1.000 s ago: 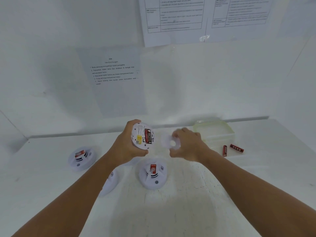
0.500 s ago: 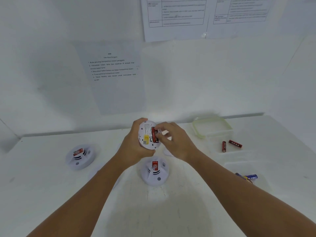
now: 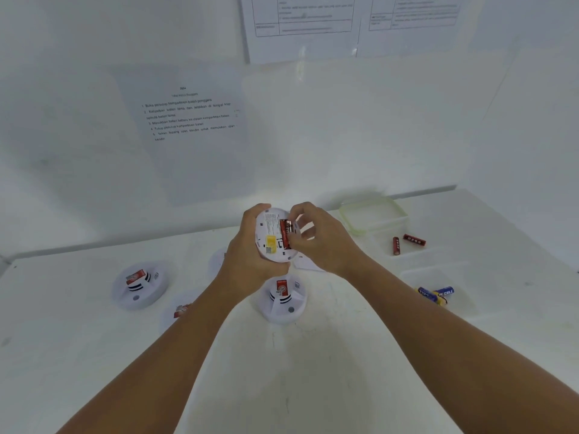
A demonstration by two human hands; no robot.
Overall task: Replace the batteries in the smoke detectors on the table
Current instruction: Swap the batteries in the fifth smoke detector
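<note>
My left hand grips a round white smoke detector with its back facing me, held above the table. Its battery bay is uncovered and shows red batteries. My right hand pinches at the batteries in that bay with fingertips and thumb. A second detector lies on the table just below my hands, a third at the left, and another is partly hidden under my left forearm.
A white cover piece lies on the table behind my right wrist. A clear green-rimmed box stands at the back right, two red batteries beside it. Blue batteries lie in a clear tray at the right.
My right hand put the white cover down and came to the battery bay of the held detector. The view tilted down, bringing the blue batteries into sight.
</note>
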